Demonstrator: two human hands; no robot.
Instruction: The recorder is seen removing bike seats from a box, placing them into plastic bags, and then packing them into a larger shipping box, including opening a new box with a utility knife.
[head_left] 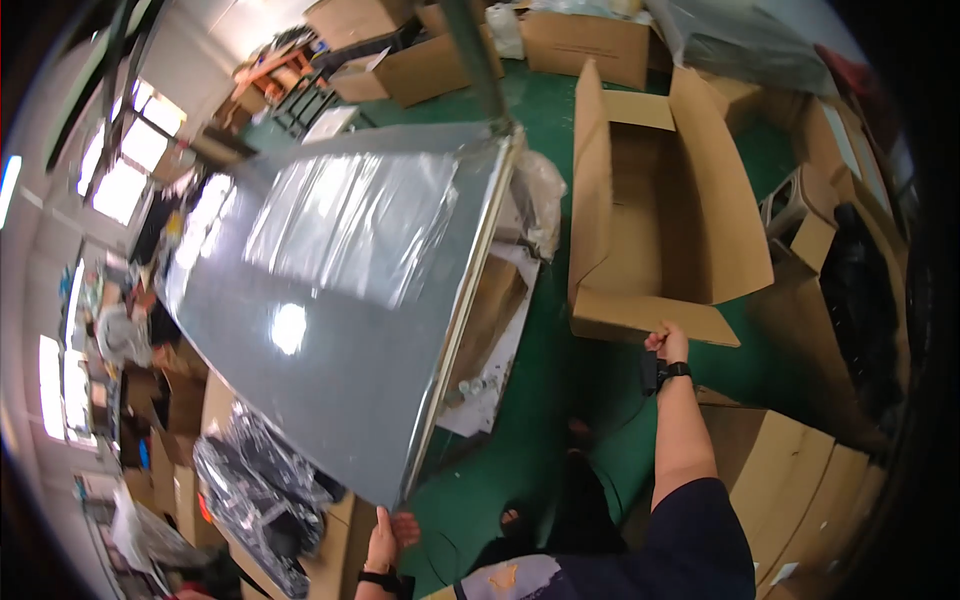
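Note:
A tall open cardboard box (650, 225) stands on the floor to the right of the table, its flaps raised and its inside bare. My right hand (668, 342) is closed on the edge of the near flap, and a dark band circles that wrist. Beside the near corner of the grey glossy table (340, 370), my left hand (392, 538) has its fingers stretched a little apart and holds nothing that I can see. Flat on the tabletop lie clear plastic bags (350, 225).
Black items in clear plastic (265, 490) lie on cardboard left of the table. A shelf (475, 395) sits below the tabletop. More cartons (790, 480) stand at the right, near a plastic stool (800, 205). Cardboard boxes (585, 48) line the back, and a post (472, 60) rises from the table's far corner.

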